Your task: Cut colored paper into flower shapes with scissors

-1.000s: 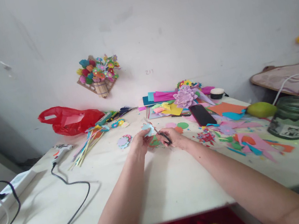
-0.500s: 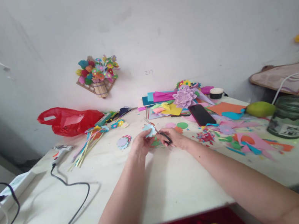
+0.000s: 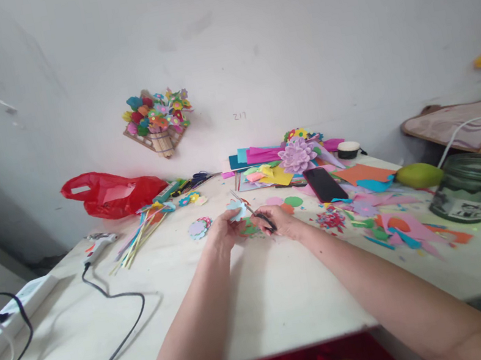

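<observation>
Between its thumb and fingers my left hand (image 3: 225, 229) pinches a light blue flower-shaped cutout (image 3: 236, 209) with a scalloped edge. My right hand (image 3: 277, 220) is closed round the dark handles of a pair of scissors (image 3: 266, 221). The scissor blades point up and left, right beside the blue cutout's edge. Green pieces and small scraps (image 3: 249, 228) lie on the table under my hands. Left of them sits a small stack of scalloped flowers, lilac on top (image 3: 197, 229). A green disc (image 3: 293, 201) lies beyond my right hand.
Phone (image 3: 325, 184), coloured scraps (image 3: 408, 231) and a green glass jar (image 3: 475, 188) stand to the right. At left are a glue gun (image 3: 100, 248) with its cord, a power strip (image 3: 16, 306) and a red plastic bag (image 3: 117, 192). Foam sheets and a purple flower (image 3: 297, 154) lie by the wall.
The light blue cutout has been turned in my left hand and now sits slightly further left, a little apart from the blades. My right hand stays in nearly the same place.
</observation>
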`<state>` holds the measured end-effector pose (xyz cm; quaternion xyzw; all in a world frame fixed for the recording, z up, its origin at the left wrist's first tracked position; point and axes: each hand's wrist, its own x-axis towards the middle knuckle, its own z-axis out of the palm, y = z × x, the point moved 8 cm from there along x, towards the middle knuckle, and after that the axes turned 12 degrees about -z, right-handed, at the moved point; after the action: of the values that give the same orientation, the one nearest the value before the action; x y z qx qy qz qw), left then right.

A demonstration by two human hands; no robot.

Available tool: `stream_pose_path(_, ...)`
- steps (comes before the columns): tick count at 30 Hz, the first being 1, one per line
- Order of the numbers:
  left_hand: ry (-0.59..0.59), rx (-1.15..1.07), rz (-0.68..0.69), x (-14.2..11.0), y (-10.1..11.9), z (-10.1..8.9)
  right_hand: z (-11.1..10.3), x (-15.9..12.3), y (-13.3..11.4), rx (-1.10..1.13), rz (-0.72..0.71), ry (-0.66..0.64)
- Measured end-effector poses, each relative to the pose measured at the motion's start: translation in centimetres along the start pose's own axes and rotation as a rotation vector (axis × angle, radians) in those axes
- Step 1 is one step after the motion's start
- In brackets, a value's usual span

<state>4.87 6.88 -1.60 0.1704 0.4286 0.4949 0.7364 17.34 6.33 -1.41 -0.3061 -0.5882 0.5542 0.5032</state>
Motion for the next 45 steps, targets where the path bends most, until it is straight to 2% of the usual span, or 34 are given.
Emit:
stream_pose_path(14,0.034,0.005,-0.024,0.1,0.3,-0.7,-0.2,0.1,0.5,-0.029,0.001,0.001)
stream_pose_path(19,0.019,0.017,-0.042,0.0,0.4,-0.9,-0.1,0.4,0.8,-0.061,-0.009,-0.037)
stream_pose_path(29,-0.024,0.09,-0.084,0.2,0.5,-1.3,0.4,-1.1,-1.5,-0.157,0.02,-0.062)
stream_pose_path(45,-0.065,0.151,-0.15,-0.2,-0.2,-0.9,0.3,-1.5,-1.9,-0.179,0.039,-0.114)
